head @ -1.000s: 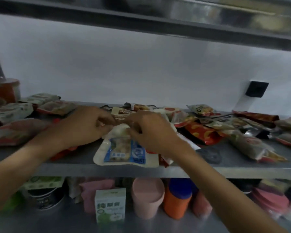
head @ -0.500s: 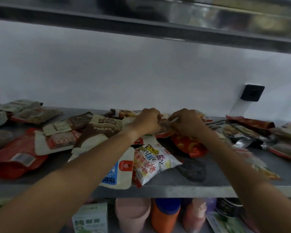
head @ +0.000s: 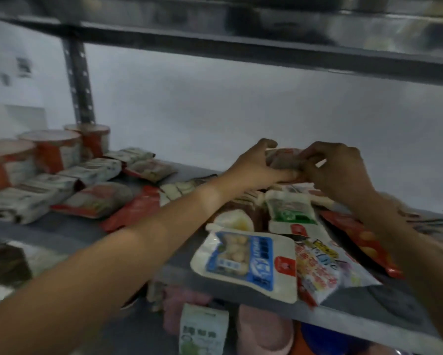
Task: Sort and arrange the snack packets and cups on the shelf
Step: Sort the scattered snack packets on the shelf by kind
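Right of frame centre, above the shelf (head: 148, 228), left hand (head: 256, 166) and right hand (head: 335, 170) pinch opposite ends of a packet (head: 283, 160); probably light, crinkly, best held by its edges.

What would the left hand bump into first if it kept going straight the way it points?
The left hand points rightward and already grips the small pinkish snack packet. Beyond that, it would probably meet the right hand holding the packet's other end. Depth is blurry, though.
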